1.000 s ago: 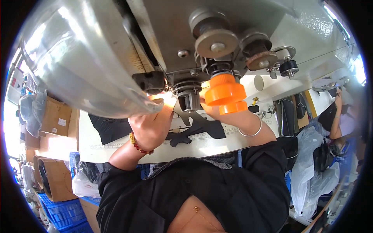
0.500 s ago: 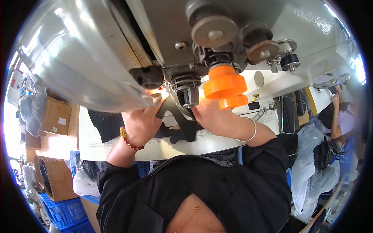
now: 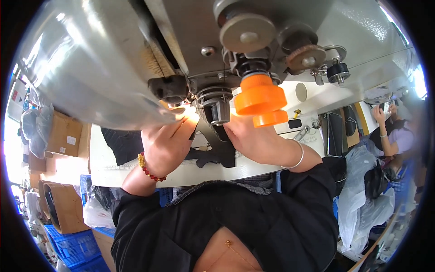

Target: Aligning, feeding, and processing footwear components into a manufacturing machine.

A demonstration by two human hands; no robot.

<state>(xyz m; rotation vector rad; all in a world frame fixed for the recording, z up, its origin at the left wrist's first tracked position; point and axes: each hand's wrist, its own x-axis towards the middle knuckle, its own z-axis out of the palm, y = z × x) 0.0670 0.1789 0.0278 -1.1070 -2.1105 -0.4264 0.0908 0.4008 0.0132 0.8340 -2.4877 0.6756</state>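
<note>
Under the head of a sewing machine (image 3: 217, 106), a dark, flat, strap-like cut piece (image 3: 220, 152) lies with its lower part toward me. My left hand (image 3: 166, 147) is at its left edge, fingers pinched together by the lit needle area. On the other side, my right hand (image 3: 253, 141) has its thumb against the piece's right edge. Its other fingers are partly hidden behind the orange knobs (image 3: 260, 97). The needle itself is hidden by the machine.
Black cut pieces (image 3: 121, 146) lie on the white table (image 3: 122, 177), left of my left hand. Scissors (image 3: 306, 131) rest at the right. Cardboard boxes (image 3: 65, 133) and blue crates (image 3: 74, 245) stand left. Plastic bags (image 3: 360, 181) hang right, near another person (image 3: 398, 136).
The dark piece has turned, its lower end shifting slightly right. My left fingers have reached further in toward the needle area. My right hand stays nearly in place. The other person's hand has moved.
</note>
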